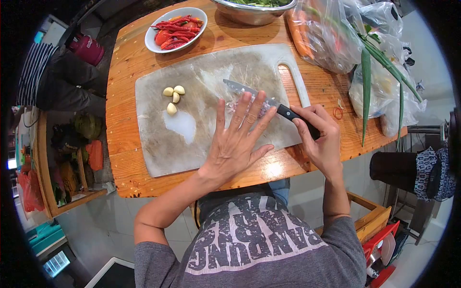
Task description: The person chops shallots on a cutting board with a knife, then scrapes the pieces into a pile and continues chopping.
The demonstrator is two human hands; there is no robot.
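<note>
One small heap of chopped shallot (247, 109) lies under my knife (249, 93) on the cutting board (192, 134), near the board's right side, toward the counter's (125, 163) right edge. It looks pinkish and already cut fine, so I judge this mincing well along, though I cannot tell how even the pieces are because my fingers cover most of them. My left hand (235, 141) lies flat and spread, fingers apart, pressing on the back of the blade over the heap. My right hand (319, 137) is closed round the black handle.

Four peeled garlic cloves (173, 98) sit untouched toward the board's left side, whole, so by my reckoning they are still to be cut. Further off, at the counter's far edge, a white dish of red chillies (176, 30) also looks uncut, beside a metal bowl of greens (254, 9). Plastic bags (345, 38) with carrots and spring onions (379, 62) crowd the far right corner, unopened work as far as I can see.

As for writing, large block letters run across my grey T-shirt (249, 240), upside down from here and too warped to read. No brand shows on the knife.
</note>
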